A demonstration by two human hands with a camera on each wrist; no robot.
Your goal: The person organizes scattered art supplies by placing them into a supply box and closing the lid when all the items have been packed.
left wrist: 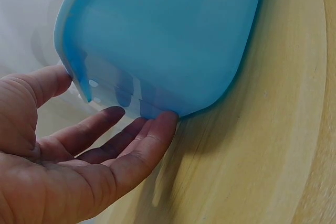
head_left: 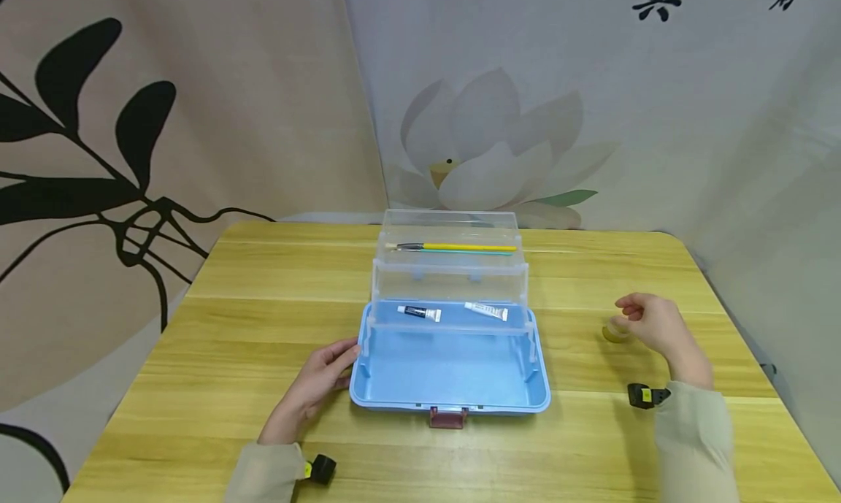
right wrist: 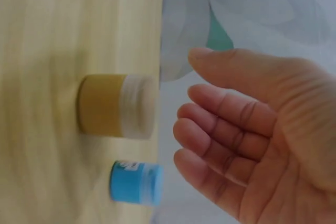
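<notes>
A blue plastic case with clear fold-out trays stands open on the table. My left hand touches its left side; in the left wrist view, the thumb and fingertips rest against the blue wall. To the right, my right hand hovers over a yellow paint jar, fingers loosely bent and holding nothing. The right wrist view shows the yellow jar with its clear lid apart from the fingers. Beside it stands a smaller blue jar, hidden in the head view.
A yellow-handled brush and a thin green one lie in the upper tray. Two small paint tubes, one dark-labelled and one white, lie in the lower tray. A printed curtain hangs behind the wooden table.
</notes>
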